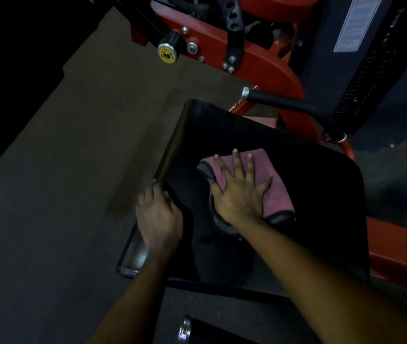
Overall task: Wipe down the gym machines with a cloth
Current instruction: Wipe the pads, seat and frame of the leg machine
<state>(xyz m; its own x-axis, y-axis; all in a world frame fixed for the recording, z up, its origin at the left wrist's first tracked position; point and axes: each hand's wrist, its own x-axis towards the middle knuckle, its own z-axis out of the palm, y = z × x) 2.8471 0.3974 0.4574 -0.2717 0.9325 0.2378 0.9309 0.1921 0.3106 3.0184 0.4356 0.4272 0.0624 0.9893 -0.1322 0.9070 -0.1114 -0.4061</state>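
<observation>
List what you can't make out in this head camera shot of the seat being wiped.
Head view: the left hand, at the edge of the seat, is motion-blurred; grip unclear.
Head view: the cloth is partly hidden under the flat right hand.
Head view: the seat is too dark to show dirt.
Head view: the label print is blurred, too small.
Head view: the metal part is cut by the bottom edge.

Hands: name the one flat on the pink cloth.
The right hand, fingers spread on the pink cloth atop the black seat pad. The left hand rests at the pad's left edge, off the cloth.
</observation>
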